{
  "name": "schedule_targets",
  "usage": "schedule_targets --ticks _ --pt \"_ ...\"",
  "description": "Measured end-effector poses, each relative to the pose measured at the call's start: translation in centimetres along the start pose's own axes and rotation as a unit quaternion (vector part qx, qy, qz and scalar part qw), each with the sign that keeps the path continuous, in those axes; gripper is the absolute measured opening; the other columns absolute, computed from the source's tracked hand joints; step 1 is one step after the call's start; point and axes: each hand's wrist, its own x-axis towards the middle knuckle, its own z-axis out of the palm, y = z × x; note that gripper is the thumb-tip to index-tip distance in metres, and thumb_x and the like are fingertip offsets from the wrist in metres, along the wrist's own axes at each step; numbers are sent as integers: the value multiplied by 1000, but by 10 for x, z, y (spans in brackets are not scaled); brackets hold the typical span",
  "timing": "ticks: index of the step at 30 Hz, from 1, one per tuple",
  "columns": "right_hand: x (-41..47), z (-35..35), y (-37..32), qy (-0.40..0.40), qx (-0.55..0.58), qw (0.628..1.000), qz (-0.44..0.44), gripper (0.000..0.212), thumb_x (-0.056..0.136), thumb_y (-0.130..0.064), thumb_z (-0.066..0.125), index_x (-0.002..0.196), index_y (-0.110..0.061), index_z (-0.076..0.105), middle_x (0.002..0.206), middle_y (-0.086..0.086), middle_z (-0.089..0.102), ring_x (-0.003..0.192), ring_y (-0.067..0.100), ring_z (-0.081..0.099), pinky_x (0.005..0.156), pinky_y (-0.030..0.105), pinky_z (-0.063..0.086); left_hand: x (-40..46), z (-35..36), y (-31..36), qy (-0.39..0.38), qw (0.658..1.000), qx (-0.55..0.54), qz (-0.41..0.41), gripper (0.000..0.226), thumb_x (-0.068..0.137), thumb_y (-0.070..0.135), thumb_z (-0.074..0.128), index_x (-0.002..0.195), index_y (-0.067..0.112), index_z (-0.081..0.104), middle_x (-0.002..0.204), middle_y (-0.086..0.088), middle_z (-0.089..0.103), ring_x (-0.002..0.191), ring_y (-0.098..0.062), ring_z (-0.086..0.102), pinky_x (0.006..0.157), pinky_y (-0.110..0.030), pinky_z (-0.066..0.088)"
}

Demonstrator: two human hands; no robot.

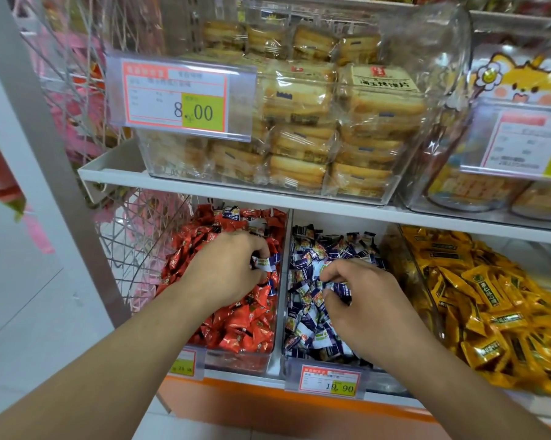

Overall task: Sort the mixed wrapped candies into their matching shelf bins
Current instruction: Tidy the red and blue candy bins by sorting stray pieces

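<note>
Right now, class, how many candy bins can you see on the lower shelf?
3. The red candy bin is on the left, the blue-and-white candy bin in the middle, the yellow candy bin on the right. More may lie beyond the frame's right edge.

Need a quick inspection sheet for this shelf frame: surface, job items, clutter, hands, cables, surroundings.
Surface: white shelf over three bins.
Job items: red candies in the left bin, blue-white candies in the middle bin, yellow candies in the right bin.
Clutter: stray blue-white pieces in the red bin.
Hands: left hand pinches a blue-white candy; right hand grips blue-white candies.
Cables: nothing seen.
Surroundings: toast packs above, price tags.
</note>
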Motion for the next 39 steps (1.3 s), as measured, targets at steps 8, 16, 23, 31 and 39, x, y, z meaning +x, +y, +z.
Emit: schedule_targets --ticks 8,16,23,31,39 --pt "3 -2 -3 0 32 999 2 20 103 -25 61 122 -31 61 126 -15 59 118 4 55 104 23 46 -8 -19 -1 117 979 -160 -44 21 83 37 84 101 36 74 97 18 69 84 -1 64 79 -21 54" --pt "1 -5 -18 34 245 969 -17 19 95 -42 70 112 -44 62 104 -25 65 103 -1 63 92 27 53 -41 -27 42 54 976 -200 62 30 81 27 86 105 40 74 86 23 70 81 2 64 72 -13 51" --pt "1 -18 4 93 103 990 24 7 100 -30 68 96 -36 65 96 -18 66 88 1 62 78 18 51 -30 -21 31 82 975 -207 1 37 87 15 79 118 29 67 97 19 69 91 6 64 79 -10 51" --pt "0 -17 9 19 40 998 34 18 102 -24 62 119 -32 63 127 -12 59 99 2 57 87 17 43 -18 -6 9 -24 999 -24 -21 62 92 29 75 148 35 49 146 7 57 93 -8 67 92 -25 54" --pt "5 -10 7 19 65 998 5 22 101 -21 64 121 -31 62 122 -16 58 112 0 54 99 19 47 -16 -21 7 92 984 -135 -65 24 85 44 80 109 43 74 111 13 71 83 -4 67 62 -7 46"
